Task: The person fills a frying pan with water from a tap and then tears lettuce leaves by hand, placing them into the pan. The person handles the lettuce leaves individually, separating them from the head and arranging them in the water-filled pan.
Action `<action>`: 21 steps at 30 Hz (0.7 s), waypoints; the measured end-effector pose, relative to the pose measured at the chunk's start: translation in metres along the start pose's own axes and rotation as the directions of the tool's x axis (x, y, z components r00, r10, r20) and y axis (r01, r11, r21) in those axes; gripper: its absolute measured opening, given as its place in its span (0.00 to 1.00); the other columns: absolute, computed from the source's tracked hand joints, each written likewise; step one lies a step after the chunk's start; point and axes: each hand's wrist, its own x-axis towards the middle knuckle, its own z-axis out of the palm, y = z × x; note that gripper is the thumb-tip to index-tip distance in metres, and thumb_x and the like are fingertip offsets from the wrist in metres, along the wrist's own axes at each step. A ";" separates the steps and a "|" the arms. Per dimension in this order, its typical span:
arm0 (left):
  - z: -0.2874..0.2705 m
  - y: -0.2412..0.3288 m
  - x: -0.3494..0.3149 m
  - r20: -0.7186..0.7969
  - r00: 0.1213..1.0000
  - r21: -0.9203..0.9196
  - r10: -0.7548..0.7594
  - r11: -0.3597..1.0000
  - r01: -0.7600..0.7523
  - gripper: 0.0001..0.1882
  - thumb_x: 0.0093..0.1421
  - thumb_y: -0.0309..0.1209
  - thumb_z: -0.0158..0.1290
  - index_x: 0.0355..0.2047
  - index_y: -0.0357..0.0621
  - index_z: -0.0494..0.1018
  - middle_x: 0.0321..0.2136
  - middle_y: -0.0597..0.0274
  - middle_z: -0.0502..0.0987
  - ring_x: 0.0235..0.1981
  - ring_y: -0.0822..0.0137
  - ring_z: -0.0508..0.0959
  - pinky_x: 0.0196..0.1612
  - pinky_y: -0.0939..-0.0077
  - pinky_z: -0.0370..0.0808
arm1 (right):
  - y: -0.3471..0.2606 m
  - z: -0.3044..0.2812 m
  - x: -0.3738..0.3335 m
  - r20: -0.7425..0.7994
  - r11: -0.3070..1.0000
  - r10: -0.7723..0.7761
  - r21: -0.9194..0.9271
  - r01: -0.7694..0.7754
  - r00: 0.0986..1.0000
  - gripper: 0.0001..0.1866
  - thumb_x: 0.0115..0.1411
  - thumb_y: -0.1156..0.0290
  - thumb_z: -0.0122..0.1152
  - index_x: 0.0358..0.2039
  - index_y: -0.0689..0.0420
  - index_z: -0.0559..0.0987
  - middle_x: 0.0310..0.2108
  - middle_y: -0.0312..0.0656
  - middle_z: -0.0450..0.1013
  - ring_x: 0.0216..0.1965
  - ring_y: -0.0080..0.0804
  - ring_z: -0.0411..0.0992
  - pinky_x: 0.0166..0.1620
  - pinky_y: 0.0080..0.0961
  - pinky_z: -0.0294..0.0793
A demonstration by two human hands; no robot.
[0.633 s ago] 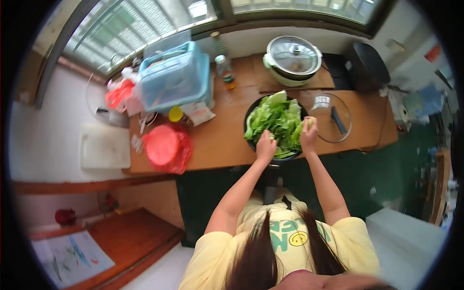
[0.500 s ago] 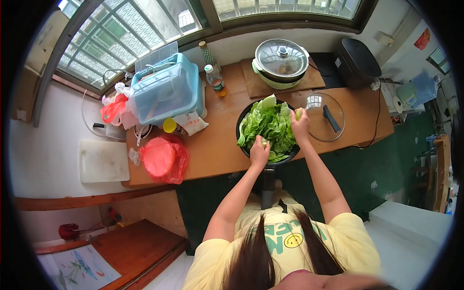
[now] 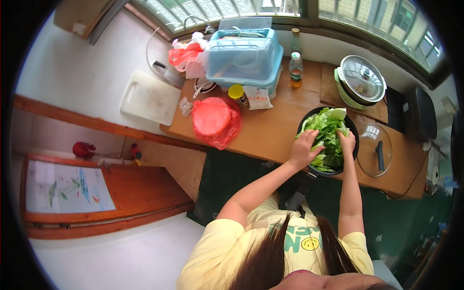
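Torn green lettuce [image 3: 331,130] is heaped in a dark pan [image 3: 356,126], whose black handle [image 3: 297,197] points toward my body. My left hand [image 3: 304,147] lies over the near left side of the heap, thumb apart from its stretched fingers, with a pale leaf piece under them. On the right side of the pan, my right hand [image 3: 347,142] has its fingers bent against a pale green leaf; leaves partly hide its fingertips. A glass lid [image 3: 369,154] with a dark handle rests on the table just right of the pan.
Behind the pan, a lidded pale green electric pot [image 3: 358,87] stands on a wooden board [image 3: 329,89]. A bottle [image 3: 296,72], a blue bin [image 3: 246,60], a yellow-lidded jar [image 3: 238,94] and a red plastic bag [image 3: 217,121] are to the left. A black appliance [image 3: 420,113] stands far right.
The view has swung left, so the table and pan appear farther right. My left fingers have loosened from a pinch on a leaf to a spread pose over the heap; my right hand is lower by the rim.
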 end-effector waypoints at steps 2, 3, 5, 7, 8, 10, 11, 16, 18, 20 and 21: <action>-0.045 -0.024 0.002 -0.141 0.990 0.054 -0.001 0.999 0.009 0.24 0.54 0.37 0.55 0.48 0.39 0.65 0.43 0.48 0.69 0.46 0.51 0.68 0.49 0.62 0.66 | -0.005 0.003 0.000 -0.053 0.997 0.041 -0.065 -0.044 0.998 0.26 0.48 0.51 0.62 0.42 0.55 0.74 0.38 0.54 0.71 0.41 0.51 0.70 0.40 0.42 0.70; -0.071 -0.044 0.000 -0.188 0.982 0.106 -0.012 0.994 0.032 0.22 0.54 0.35 0.54 0.47 0.39 0.66 0.42 0.48 0.69 0.46 0.51 0.68 0.48 0.62 0.67 | -0.002 0.010 -0.003 -0.143 0.983 0.000 -0.181 -0.026 0.990 0.24 0.50 0.53 0.60 0.42 0.56 0.73 0.38 0.53 0.70 0.38 0.53 0.70 0.38 0.43 0.70; -0.129 -0.106 -0.018 -0.305 0.939 0.147 -0.159 0.966 0.212 0.18 0.54 0.33 0.54 0.43 0.37 0.68 0.38 0.49 0.71 0.43 0.52 0.70 0.48 0.63 0.67 | -0.022 0.017 -0.030 -0.310 0.957 -0.147 -0.285 0.056 0.939 0.19 0.52 0.60 0.58 0.41 0.56 0.69 0.37 0.50 0.64 0.36 0.53 0.70 0.36 0.44 0.70; -0.190 -0.195 -0.054 -0.451 0.766 0.013 -0.459 0.854 0.519 0.16 0.55 0.34 0.52 0.40 0.35 0.70 0.32 0.50 0.74 0.36 0.55 0.74 0.40 0.65 0.71 | -0.021 0.028 -0.039 -0.355 0.923 -0.245 -0.370 0.105 0.902 0.16 0.53 0.65 0.58 0.40 0.56 0.67 0.36 0.48 0.62 0.35 0.52 0.71 0.35 0.44 0.72; -0.226 -0.238 -0.071 -0.531 0.654 -0.006 -0.539 0.774 0.633 0.16 0.55 0.34 0.52 0.39 0.36 0.70 0.31 0.50 0.74 0.33 0.56 0.75 0.39 0.66 0.71 | -0.019 0.034 -0.044 -0.348 0.908 -0.235 -0.412 0.077 0.907 0.16 0.53 0.67 0.58 0.40 0.56 0.66 0.35 0.48 0.62 0.33 0.51 0.71 0.34 0.44 0.72; -0.304 -0.316 -0.097 -0.657 0.464 -0.015 -0.594 0.625 0.780 0.16 0.53 0.36 0.53 0.36 0.35 0.70 0.29 0.53 0.75 0.31 0.61 0.75 0.37 0.69 0.72 | 0.007 0.041 -0.029 -0.330 0.885 -0.037 -0.449 -0.123 0.943 0.18 0.56 0.64 0.53 0.45 0.55 0.65 0.41 0.53 0.64 0.36 0.56 0.71 0.35 0.47 0.73; -0.349 -0.363 -0.119 -0.724 0.343 -0.148 -0.598 0.620 0.770 0.16 0.52 0.36 0.54 0.35 0.35 0.70 0.28 0.55 0.75 0.30 0.61 0.75 0.36 0.68 0.72 | 0.021 0.046 -0.017 -0.317 0.892 -0.021 -0.435 -0.126 0.948 0.18 0.56 0.64 0.53 0.46 0.54 0.65 0.41 0.54 0.65 0.36 0.57 0.71 0.36 0.47 0.72; -0.520 -0.487 -0.127 -0.747 -0.051 -0.460 -0.663 0.460 0.759 0.33 0.50 0.41 0.60 0.47 0.28 0.62 0.47 0.44 0.68 0.47 0.55 0.70 0.48 0.64 0.68 | 0.014 0.035 -0.020 -0.388 0.879 0.058 -0.417 -0.232 0.920 0.17 0.55 0.63 0.53 0.45 0.54 0.68 0.40 0.52 0.68 0.40 0.55 0.69 0.40 0.48 0.69; -0.559 -0.520 -0.122 -0.701 -0.037 -0.540 -0.712 0.496 0.680 0.38 0.50 0.42 0.60 0.51 0.26 0.58 0.52 0.43 0.63 0.50 0.53 0.67 0.51 0.62 0.66 | 0.003 0.022 -0.035 -0.526 0.893 -0.077 -0.414 -0.176 0.847 0.16 0.57 0.66 0.52 0.45 0.54 0.69 0.40 0.51 0.67 0.41 0.54 0.68 0.40 0.46 0.69; -0.594 -0.545 -0.118 -0.668 -0.040 -0.537 -0.743 0.444 0.718 0.33 0.51 0.41 0.60 0.48 0.28 0.62 0.47 0.47 0.69 0.46 0.58 0.70 0.48 0.66 0.69 | -0.004 0.014 -0.047 -0.659 0.889 -0.212 -0.436 -0.138 0.722 0.16 0.57 0.66 0.52 0.46 0.55 0.69 0.40 0.51 0.67 0.43 0.52 0.67 0.41 0.43 0.68; -0.625 -0.556 -0.125 -0.597 0.018 -0.566 -0.802 0.437 0.699 0.32 0.51 0.40 0.60 0.47 0.29 0.63 0.45 0.49 0.70 0.45 0.60 0.71 0.47 0.67 0.69 | -0.032 0.022 -0.057 -0.696 0.900 -0.256 -0.425 -0.097 0.671 0.17 0.55 0.71 0.54 0.46 0.56 0.69 0.39 0.51 0.67 0.42 0.50 0.67 0.42 0.43 0.68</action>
